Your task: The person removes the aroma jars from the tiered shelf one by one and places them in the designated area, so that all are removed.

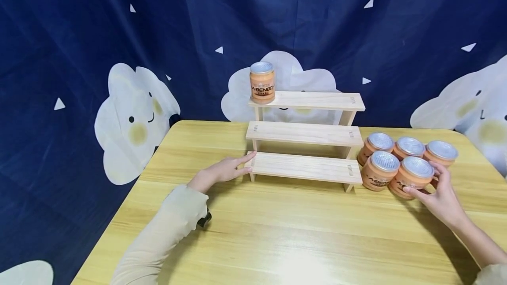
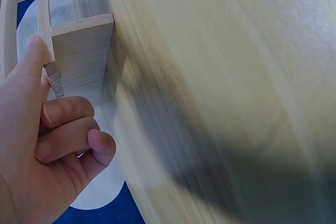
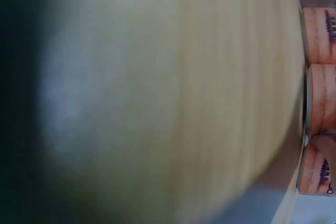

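A pale wooden three-step rack stands on the table. My left hand pinches the left end of its lowest board; in the left wrist view the thumb and index finger lie at the board's end, the other fingers curled. On the left of the top step stands an orange can with a silver lid and dark lettering. At the right, my right hand grips the front-right orange can, thumb in front, fingers at its far side. That hand is almost wholly outside the right wrist view.
Close around the gripped can stand several matching cans, among them a front-left one and a back-right one. They are right of the rack. The wooden table meets a dark blue curtain with cloud prints behind.
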`<action>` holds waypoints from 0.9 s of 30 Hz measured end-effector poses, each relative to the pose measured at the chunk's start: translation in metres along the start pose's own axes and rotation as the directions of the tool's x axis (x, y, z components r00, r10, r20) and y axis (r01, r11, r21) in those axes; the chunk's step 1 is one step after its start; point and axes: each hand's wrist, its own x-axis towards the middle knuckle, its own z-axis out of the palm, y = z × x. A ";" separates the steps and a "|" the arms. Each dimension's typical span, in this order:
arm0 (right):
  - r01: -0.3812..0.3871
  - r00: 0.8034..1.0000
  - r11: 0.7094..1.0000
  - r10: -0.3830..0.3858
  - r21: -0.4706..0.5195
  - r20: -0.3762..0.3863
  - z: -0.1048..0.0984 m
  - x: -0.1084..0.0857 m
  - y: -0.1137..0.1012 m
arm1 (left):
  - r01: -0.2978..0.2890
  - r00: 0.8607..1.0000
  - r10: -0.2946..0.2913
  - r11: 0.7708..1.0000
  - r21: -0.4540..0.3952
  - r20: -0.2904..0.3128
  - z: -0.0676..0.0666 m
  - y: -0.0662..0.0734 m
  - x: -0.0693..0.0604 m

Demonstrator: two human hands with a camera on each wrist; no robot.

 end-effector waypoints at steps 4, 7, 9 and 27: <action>-0.001 1.000 1.000 0.001 0.007 -0.004 0.000 -0.001 0.002 | -0.006 1.000 0.006 1.000 0.003 -0.002 0.000 0.000 0.001; -0.004 1.000 1.000 0.004 0.009 0.011 0.000 0.000 0.001 | -0.009 1.000 0.009 1.000 -0.001 -0.004 0.001 0.000 0.001; -0.002 1.000 1.000 0.002 -0.001 0.018 0.000 0.001 0.000 | -0.010 1.000 0.010 1.000 -0.005 -0.004 0.001 -0.001 0.001; 0.198 0.977 0.971 -0.183 -0.136 0.113 -0.030 0.034 -0.017 | -0.009 1.000 0.009 1.000 0.012 0.002 0.000 0.000 0.000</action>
